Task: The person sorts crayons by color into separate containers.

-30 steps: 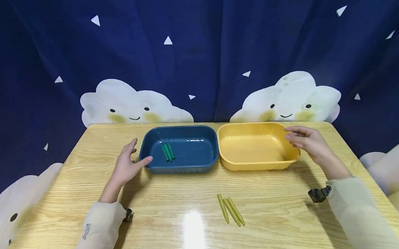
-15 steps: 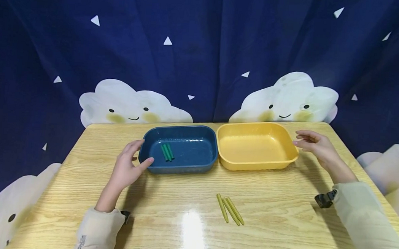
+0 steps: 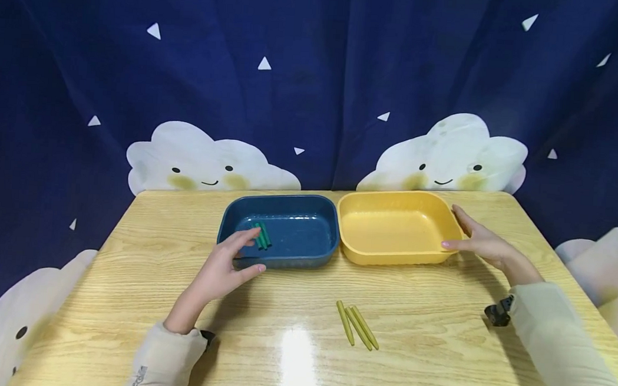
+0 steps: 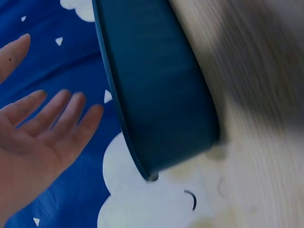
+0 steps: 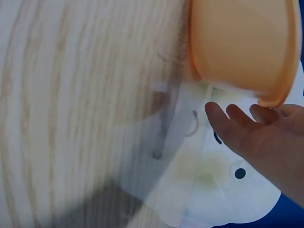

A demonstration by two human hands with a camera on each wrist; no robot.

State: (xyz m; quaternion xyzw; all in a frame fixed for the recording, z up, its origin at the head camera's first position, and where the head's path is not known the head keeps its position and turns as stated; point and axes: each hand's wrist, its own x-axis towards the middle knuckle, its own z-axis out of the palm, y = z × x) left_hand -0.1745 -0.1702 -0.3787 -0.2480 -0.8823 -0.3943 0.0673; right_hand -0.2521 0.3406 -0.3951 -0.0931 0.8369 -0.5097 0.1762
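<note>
In the head view my left hand [image 3: 227, 270] hovers over the near left corner of a dark blue bin [image 3: 283, 261], fingers apart and holding nothing. The left wrist view shows that hand [image 4: 42, 137] spread beside the bin's wall [image 4: 156, 90]. Short green sticks [image 3: 265, 236] lie inside the blue bin, partly behind my fingertips. My right hand [image 3: 483, 242] is at the right end of a yellow bin [image 3: 400, 259], thumb by the rim and fingers stretched along the outside. In the right wrist view its extended fingers [image 5: 223, 118] are close to the rim; contact is hard to tell.
Three thin olive-yellow sticks [image 3: 356, 326] lie on the wooden table [image 3: 257, 343], in front of the bins. The bins stand side by side near the back edge. Behind them hangs a dark blue curtain [image 3: 305, 86] with cloud prints.
My left hand has moved right, from the blue bin's left end to over its near left corner. My right hand drew back slightly, then came to the yellow bin's right end with fingers spread wider.
</note>
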